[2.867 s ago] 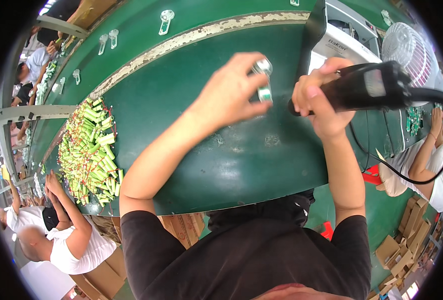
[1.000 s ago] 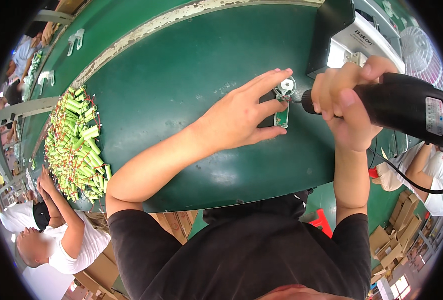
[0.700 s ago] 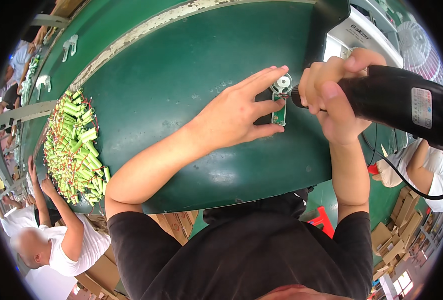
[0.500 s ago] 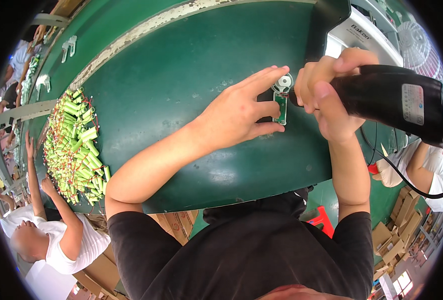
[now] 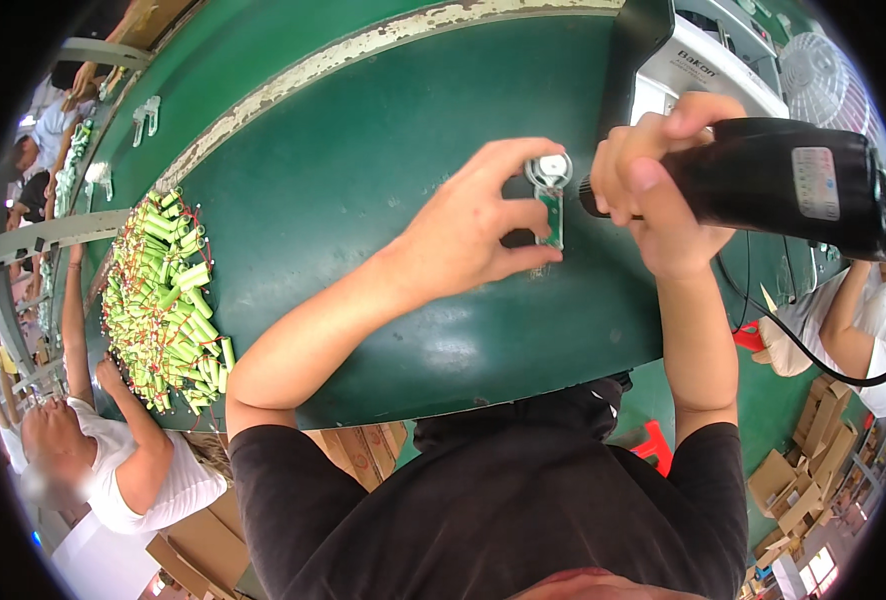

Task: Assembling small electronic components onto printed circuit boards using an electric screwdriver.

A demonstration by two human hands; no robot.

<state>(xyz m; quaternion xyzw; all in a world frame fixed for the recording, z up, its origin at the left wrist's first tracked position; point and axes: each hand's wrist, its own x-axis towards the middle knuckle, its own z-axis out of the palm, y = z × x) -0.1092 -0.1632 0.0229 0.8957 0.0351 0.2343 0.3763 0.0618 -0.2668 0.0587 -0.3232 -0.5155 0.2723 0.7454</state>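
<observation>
Green bench (image 5: 483, 345), worn in spots, carries the work. The left hand (image 5: 483, 215) pinches a small clear-framed piece with a green board (image 5: 555, 212) between fingertips at its round far end and thumb at its near end; whether the piece rests on the surface or is slightly raised, cannot tell. The right hand (image 5: 668, 195) is wrapped around a black corded tool (image 5: 763, 180), probably a powered driver, its nose just right of the piece, with a gap between. Pile of wired green cylinders (image 5: 168, 310) at far left of the bench. Step in hand, as judged: tool work on the piece, at a moment without contact. Next move calls for steady pinching and careful lining-up if the nose is to meet it.
</observation>
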